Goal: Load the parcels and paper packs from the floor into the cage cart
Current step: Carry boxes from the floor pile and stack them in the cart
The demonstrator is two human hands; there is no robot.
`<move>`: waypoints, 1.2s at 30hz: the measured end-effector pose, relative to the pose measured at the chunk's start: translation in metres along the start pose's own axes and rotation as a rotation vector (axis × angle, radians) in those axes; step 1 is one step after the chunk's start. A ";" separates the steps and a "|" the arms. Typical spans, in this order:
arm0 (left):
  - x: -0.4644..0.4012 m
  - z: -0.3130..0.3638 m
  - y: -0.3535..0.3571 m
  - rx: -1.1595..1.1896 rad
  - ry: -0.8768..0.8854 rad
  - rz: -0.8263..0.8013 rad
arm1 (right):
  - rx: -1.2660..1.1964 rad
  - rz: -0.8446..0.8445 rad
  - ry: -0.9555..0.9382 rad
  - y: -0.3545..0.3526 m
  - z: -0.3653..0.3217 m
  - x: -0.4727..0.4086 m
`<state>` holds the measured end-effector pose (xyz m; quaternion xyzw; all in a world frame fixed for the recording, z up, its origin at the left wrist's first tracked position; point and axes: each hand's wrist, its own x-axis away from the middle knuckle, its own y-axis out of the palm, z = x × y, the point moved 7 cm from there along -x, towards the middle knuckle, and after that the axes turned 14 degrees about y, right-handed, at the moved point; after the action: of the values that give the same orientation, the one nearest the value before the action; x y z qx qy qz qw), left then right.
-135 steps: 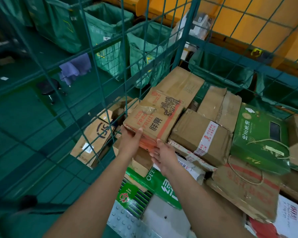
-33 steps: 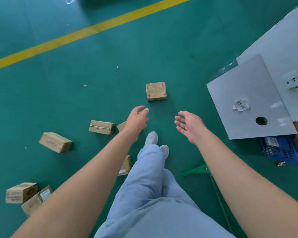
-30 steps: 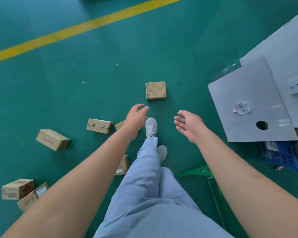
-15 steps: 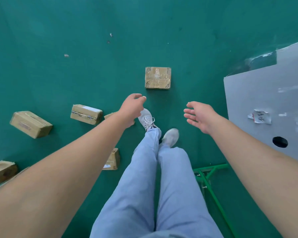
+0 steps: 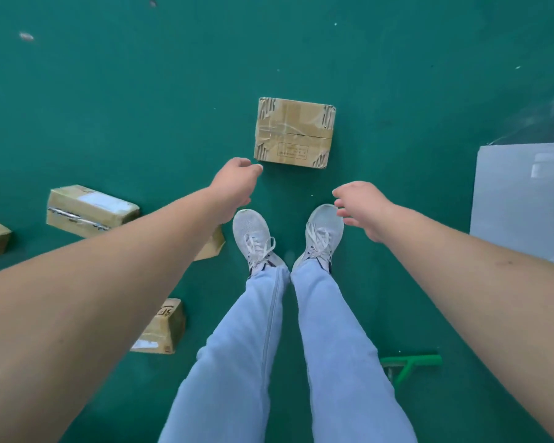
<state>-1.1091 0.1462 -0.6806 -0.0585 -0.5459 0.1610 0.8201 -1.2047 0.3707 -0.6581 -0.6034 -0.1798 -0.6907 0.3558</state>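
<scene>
Five taped parcels lie on the floor (image 5: 141,91); the nearest parcel (image 5: 294,132) lies flat, long axis sideways, both hands, left (image 5: 235,187) and right (image 5: 363,207), loose, empty.

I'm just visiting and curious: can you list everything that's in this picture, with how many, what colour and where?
Taped box: one, brown, on the floor ahead of the shoes.
Other boxes: four, brown, on the floor at left, two partly hidden by the left arm, one cut off by the edge.
Grey board: one, at the right edge.
Green bar: one, on the floor at lower right.
Floor: green, with a few small scraps at the top.
Shoes: two, white.
Trousers: light blue.
Left hand: empty, near the taped box's corner.
Right hand: empty, above the right shoe.
</scene>
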 end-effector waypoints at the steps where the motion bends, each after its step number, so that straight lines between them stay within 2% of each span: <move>1: -0.023 -0.004 0.009 -0.011 -0.003 0.000 | -0.003 0.006 -0.013 -0.001 -0.010 -0.021; 5: -0.087 -0.008 0.029 -0.086 0.013 0.012 | -0.020 0.052 -0.036 -0.003 -0.040 -0.083; 10: -0.148 -0.020 0.037 0.010 -0.002 0.092 | -0.049 0.065 -0.056 0.008 -0.072 -0.139; 14: -0.159 -0.031 0.048 0.051 -0.082 -0.017 | -0.097 0.021 -0.050 0.031 -0.088 -0.149; 18: -0.141 -0.040 0.026 0.071 -0.103 0.011 | -0.072 0.045 -0.029 0.037 -0.086 -0.123; 21: -0.098 -0.047 0.003 0.148 -0.108 0.042 | -0.031 0.052 -0.063 0.039 -0.079 -0.080; 28: 0.058 -0.035 -0.073 0.598 -0.134 0.229 | -0.038 0.032 -0.142 0.058 -0.074 0.074; 36: 0.257 0.008 -0.161 0.888 -0.078 0.386 | 0.191 0.020 -0.353 0.083 -0.077 0.295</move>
<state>-0.9941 0.0781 -0.4083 0.2030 -0.4338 0.5298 0.6999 -1.2054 0.1811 -0.4055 -0.6805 -0.2980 -0.5503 0.3811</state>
